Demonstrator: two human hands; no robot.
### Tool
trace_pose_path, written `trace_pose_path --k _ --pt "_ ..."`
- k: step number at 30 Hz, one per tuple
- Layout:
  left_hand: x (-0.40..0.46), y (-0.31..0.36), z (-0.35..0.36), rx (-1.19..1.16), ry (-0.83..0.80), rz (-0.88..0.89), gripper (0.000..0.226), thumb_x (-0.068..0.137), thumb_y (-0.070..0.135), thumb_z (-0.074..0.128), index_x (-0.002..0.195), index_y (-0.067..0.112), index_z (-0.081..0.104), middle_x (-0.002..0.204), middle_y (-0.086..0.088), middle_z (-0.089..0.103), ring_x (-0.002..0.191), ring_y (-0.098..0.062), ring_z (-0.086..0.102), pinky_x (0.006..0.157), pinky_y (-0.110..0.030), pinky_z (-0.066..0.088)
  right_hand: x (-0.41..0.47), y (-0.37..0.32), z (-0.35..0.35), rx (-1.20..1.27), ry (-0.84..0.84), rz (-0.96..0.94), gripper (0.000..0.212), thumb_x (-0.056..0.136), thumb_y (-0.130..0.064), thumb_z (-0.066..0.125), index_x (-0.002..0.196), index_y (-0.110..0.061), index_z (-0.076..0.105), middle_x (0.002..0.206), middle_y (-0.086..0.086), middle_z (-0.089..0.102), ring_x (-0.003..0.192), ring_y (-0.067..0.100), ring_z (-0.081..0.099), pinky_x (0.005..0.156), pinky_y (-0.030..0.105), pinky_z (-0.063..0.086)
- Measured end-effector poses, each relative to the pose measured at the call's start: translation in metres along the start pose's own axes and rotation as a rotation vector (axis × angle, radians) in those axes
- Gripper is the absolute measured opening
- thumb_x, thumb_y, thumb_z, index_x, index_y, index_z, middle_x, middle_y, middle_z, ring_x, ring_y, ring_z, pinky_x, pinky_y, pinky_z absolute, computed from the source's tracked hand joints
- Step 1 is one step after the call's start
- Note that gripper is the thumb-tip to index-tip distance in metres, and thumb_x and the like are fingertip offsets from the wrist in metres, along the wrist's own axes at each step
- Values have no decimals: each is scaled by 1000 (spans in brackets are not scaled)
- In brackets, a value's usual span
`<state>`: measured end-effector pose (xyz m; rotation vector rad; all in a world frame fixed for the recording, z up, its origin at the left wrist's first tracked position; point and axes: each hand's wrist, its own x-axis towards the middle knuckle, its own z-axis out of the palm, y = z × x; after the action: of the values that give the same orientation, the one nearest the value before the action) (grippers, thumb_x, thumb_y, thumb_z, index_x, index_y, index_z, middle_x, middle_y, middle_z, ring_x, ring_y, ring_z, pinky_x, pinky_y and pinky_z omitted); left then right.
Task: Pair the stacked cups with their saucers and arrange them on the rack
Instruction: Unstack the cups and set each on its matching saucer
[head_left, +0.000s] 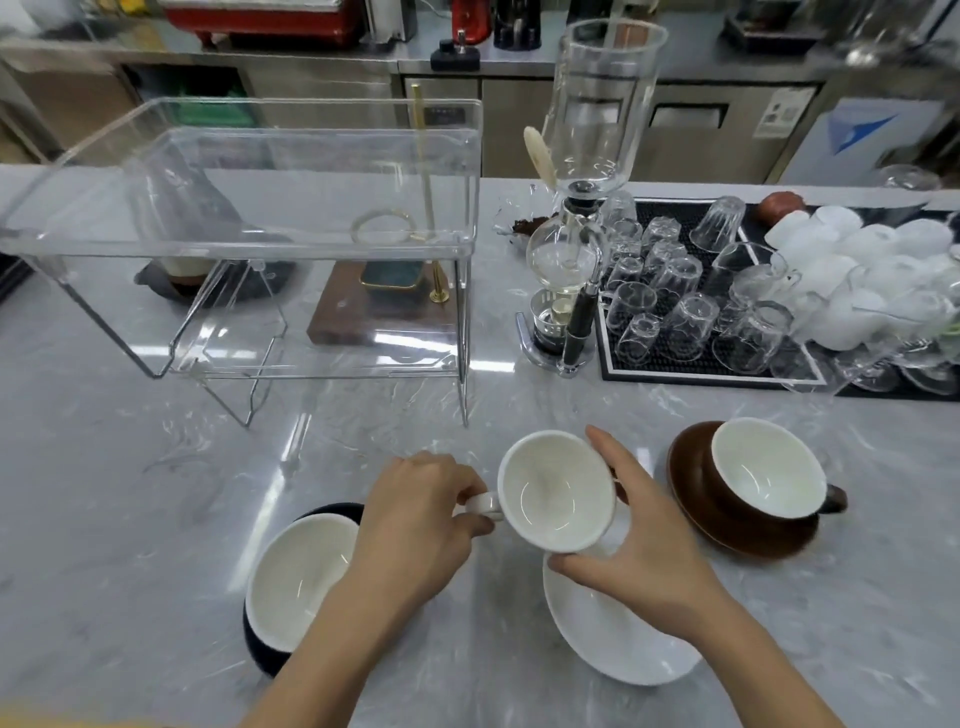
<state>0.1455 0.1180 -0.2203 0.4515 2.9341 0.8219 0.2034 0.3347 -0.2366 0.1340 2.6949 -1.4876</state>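
A white cup hangs above the counter, tilted toward me, over the far edge of a white saucer. My left hand pinches its handle. My right hand grips its rim and body from the right. At the lower left a black cup with a white inside sits partly under my left forearm; whether a saucer lies under it I cannot tell. To the right a brown cup sits on a brown saucer. The clear two-tier acrylic rack stands at the back left with bare shelves.
A glass siphon coffee maker stands behind the cups. A black mat holds several upturned glasses and white cups at the right. A wooden dripper stand and a dark kettle sit behind the rack. Steel cabinets line the back.
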Motion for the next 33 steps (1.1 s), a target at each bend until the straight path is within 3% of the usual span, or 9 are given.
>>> trace_pose_path --k 3,6,10,16,19,24,33 --pt "-1 10 6 -29 6 46 14 73 35 83 84 27 79 80 9 74 82 -16 63 73 -31 41 -13 5 -9 2 22 23 114 51 -43 85 148 -49 26 148 -35 33 135 -4 38 110 29 36" --pt "-2 22 16 -17 -24 96 15 75 37 82 87 28 79 82 9 74 83 -15 64 74 -29 39 -26 13 -19 -2 45 57 117 49 -44 86 148 -50 25 142 -47 28 132 -15 34 108 24 34" --pt "-5 33 30 -16 -102 127 17 78 40 79 92 29 78 87 9 73 87 -14 64 84 -33 47 -43 22 -28 -28 60 114 122 47 -46 88 150 -49 23 149 -40 27 137 -8 33 112 27 33" --pt "-12 40 45 14 -189 155 20 80 43 76 95 30 77 91 11 71 91 -12 62 79 -26 38 -62 31 -34 -41 55 157 121 48 -45 87 151 -45 23 150 -33 32 137 -6 33 111 28 35" --pt "-15 43 49 27 -214 152 22 79 45 76 95 29 76 91 12 70 91 -12 61 77 -25 35 -67 34 -33 -52 58 168 119 48 -44 86 150 -44 25 147 -34 34 132 -8 35 105 21 35" --pt "-19 43 54 39 -235 143 21 79 43 76 96 30 75 93 11 71 93 -13 62 79 -26 36 -72 36 -32 -44 47 161 110 49 -44 85 137 -59 22 134 -48 30 121 -29 28 90 4 32" --pt "-24 40 58 -38 -247 97 18 73 38 80 87 29 74 76 19 59 83 -6 61 81 -26 44 -73 41 -31 -49 36 154 113 49 -39 87 145 -50 27 141 -38 36 128 -18 33 97 12 34"
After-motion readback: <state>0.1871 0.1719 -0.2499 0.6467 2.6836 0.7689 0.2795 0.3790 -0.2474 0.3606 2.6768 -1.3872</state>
